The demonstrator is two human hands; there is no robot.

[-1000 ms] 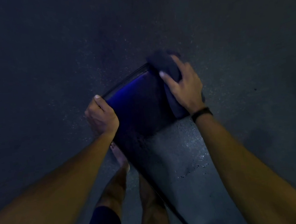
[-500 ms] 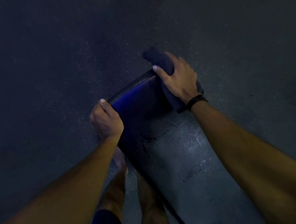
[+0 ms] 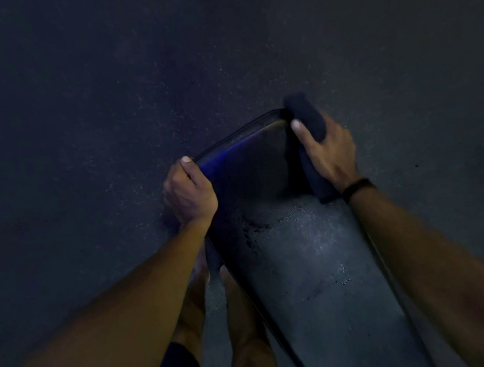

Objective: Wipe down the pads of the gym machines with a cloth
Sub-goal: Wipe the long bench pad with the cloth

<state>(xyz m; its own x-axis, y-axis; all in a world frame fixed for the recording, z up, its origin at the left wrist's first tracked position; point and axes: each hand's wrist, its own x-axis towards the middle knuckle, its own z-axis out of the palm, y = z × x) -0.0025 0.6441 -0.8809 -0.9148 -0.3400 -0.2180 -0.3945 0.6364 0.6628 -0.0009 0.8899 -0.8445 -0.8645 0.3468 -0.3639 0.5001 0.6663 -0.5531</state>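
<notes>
Right hand, gripping folded dark blue cloth, has shifted from pad face to far right corner/edge of long dark vinyl bench pad. Left hand still clamps left edge. Face looks done; edges pending.

One pad, one cloth, two hands.

dim, blue cast | soft glare on pad | edges dark, blurred, stretched
</notes>
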